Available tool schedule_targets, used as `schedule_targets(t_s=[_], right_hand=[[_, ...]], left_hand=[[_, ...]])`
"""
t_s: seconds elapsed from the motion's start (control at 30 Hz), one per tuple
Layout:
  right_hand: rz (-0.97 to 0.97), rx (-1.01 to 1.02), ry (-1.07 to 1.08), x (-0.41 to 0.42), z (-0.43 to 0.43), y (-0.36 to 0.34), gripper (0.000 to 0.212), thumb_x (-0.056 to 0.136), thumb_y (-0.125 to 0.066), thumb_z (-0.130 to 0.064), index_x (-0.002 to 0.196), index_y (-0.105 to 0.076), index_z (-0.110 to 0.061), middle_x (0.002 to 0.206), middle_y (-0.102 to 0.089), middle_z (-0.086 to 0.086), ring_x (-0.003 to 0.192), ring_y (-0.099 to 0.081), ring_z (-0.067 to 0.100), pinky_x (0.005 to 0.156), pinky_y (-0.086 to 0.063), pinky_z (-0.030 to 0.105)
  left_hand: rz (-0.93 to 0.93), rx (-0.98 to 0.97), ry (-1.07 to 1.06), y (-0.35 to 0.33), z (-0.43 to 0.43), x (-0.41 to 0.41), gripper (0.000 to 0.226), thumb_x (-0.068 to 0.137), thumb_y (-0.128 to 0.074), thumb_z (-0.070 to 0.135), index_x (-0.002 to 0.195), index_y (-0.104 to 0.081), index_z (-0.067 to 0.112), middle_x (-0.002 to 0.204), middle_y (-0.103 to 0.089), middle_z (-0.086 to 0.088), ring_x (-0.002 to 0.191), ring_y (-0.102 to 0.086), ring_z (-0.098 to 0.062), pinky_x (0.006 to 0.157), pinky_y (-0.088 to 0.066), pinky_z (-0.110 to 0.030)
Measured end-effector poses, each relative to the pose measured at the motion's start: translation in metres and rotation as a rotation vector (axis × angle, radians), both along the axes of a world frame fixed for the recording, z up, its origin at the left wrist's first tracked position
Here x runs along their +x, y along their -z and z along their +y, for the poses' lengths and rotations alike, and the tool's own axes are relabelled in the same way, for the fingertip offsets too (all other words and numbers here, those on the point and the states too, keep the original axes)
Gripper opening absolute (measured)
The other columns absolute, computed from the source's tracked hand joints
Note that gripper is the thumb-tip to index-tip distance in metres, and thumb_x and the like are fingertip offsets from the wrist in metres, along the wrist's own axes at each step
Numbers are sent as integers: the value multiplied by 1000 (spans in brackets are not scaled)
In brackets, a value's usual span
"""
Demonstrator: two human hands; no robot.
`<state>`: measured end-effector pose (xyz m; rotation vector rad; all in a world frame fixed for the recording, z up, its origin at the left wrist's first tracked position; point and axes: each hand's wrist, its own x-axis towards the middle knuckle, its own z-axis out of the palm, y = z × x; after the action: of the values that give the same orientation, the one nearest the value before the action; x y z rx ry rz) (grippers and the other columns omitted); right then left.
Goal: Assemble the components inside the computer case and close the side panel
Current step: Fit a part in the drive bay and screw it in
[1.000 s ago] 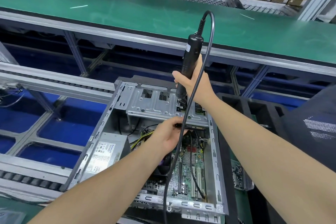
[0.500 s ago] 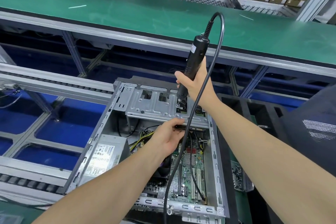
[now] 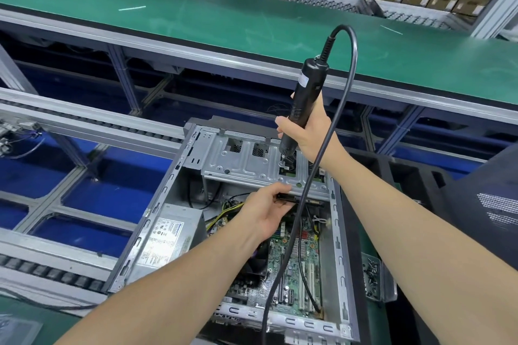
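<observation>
Computer case (image 3: 157,218) on roller conveyor (image 3: 50,272)

my right hand (image 3: 307,133) grips the black electric screwdriver (image 3: 308,84), tilted, its tip down on the metal drive cage (image 3: 246,165) at the far end of the open computer case (image 3: 157,204). my left hand (image 3: 265,213) holds a black part (image 3: 286,196) under the cage's near edge, above the motherboard (image 3: 294,269).
</observation>
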<state>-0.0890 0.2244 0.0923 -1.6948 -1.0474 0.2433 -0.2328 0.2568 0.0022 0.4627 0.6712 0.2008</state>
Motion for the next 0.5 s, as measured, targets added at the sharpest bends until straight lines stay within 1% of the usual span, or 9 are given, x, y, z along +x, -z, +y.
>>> schedule_targets(t_s=[0.1,0.13,0.17,0.2,0.27,0.3,0.37,0.43,0.5], right_hand=[[22,-31,-19,-1,2,-2,48,82,-79,-57,106,-41,-75,101,-67,-28,94,-75,30,84,-62,60],[26,-41,-24,-1,3,-4,48,82,-80,-56,107,-42,-73,101,-68,-23,95,-75,31,85,-61,60],[35,-44,-34,1,3,-4,49,82,-81,-54,110,-44,-68,100,-70,-15,94,-75,31,86,-61,61],[45,-43,-51,2,3,-5,51,83,-82,-50,116,-45,-61,97,-71,-6,92,-75,30,87,-60,62],[63,-38,-98,5,1,-5,60,87,-81,-39,132,-42,-43,93,-72,5,88,-76,29,87,-60,62],[67,-41,-114,6,0,-5,63,88,-80,-35,137,-40,-37,92,-72,7,88,-75,28,88,-60,62],[81,-44,-123,6,-1,-6,68,91,-79,-30,144,-37,-28,95,-70,11,88,-75,28,89,-60,62],[99,-39,-118,4,-1,-7,69,93,-79,-25,146,-35,-24,100,-68,12,90,-74,27,89,-61,62],[102,-45,-121,4,0,-8,66,93,-78,-24,143,-36,-27,98,-69,9,90,-75,27,89,-60,63]], left_hand=[[17,21,8,1,1,0,15,89,-66,-8,104,-64,-5,80,-74,-14,72,-75,-24,63,-62,-31],[21,26,5,1,1,0,16,89,-66,-8,104,-64,-5,77,-74,-13,71,-75,-24,63,-62,-31],[23,31,0,2,2,1,16,89,-66,-8,105,-64,-5,77,-74,-13,71,-75,-24,64,-62,-31],[19,34,-2,2,2,1,18,89,-66,-9,106,-64,-6,80,-74,-14,75,-75,-26,67,-63,-33],[-1,39,-2,1,2,1,24,89,-65,-9,112,-62,-7,94,-71,-19,83,-73,-28,76,-63,-36],[-5,43,-1,1,2,0,27,89,-64,-9,116,-61,-7,99,-69,-20,84,-72,-28,78,-62,-36],[-1,54,-2,0,2,0,34,89,-64,-8,123,-60,-10,103,-67,-20,84,-71,-27,79,-61,-35],[3,56,2,0,2,0,38,90,-63,-8,127,-59,-13,101,-68,-20,86,-72,-27,84,-61,-37],[1,64,18,0,3,-1,38,91,-63,-9,128,-59,-14,102,-69,-20,91,-71,-29,93,-60,-41]])
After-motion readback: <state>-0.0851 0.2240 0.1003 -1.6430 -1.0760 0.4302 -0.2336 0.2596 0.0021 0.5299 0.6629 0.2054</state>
